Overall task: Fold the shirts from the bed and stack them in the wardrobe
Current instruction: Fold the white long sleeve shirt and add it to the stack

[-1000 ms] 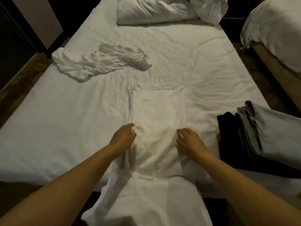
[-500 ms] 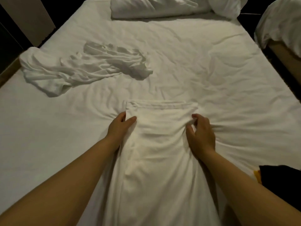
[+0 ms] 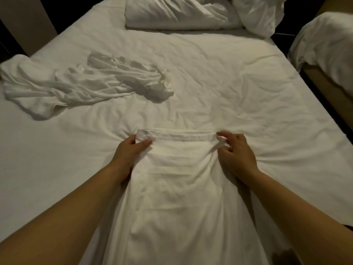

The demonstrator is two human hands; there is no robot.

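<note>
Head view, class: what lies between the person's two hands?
The white shirt, its far hem running from the left hand to the right hand, each gripping a corner; seen in the head view.

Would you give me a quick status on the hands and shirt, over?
Left hand pinches shirt at far left corner, right hand at far right. Shirt folded narrow, flat on bed. Crumpled shirt lies apart, far left.

Matt white cloth shirt (image 3: pixel 177 169), creased, wrinkled cloth bed sheet (image 3: pixel 238 77), soft crumpled cloth pillow (image 3: pixel 177 14)
</note>
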